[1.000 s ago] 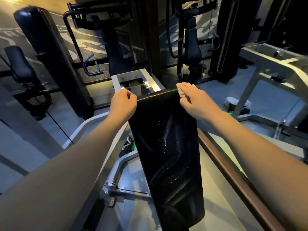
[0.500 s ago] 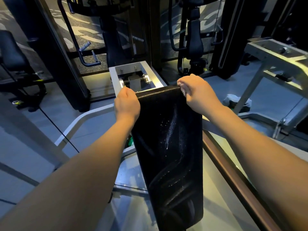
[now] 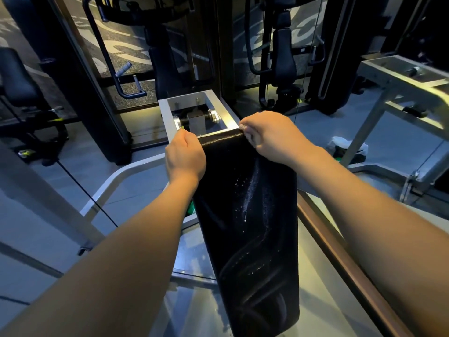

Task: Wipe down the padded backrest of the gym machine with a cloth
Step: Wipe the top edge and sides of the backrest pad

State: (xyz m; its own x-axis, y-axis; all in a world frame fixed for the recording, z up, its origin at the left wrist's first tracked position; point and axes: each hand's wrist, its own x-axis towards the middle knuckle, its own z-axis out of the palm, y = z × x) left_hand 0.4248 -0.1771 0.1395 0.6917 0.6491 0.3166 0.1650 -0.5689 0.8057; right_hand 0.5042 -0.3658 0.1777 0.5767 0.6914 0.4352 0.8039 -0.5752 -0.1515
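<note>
The long black padded backrest runs from the centre down to the bottom of the view, with pale wet streaks and droplets on it. My left hand is clenched on its top left corner. My right hand is closed on the top right corner, pressing a light cloth of which only a small bit shows under the fingers.
A silver metal frame with rollers sits just beyond the backrest's top. A brown rail runs along the right. Dark gym machines stand behind, a silver frame at right, and a white item on the floor.
Both hands stay at the top edge of the backrest. My right hand has curled further over the corner, hiding most of the cloth. The view has shifted slightly closer.
</note>
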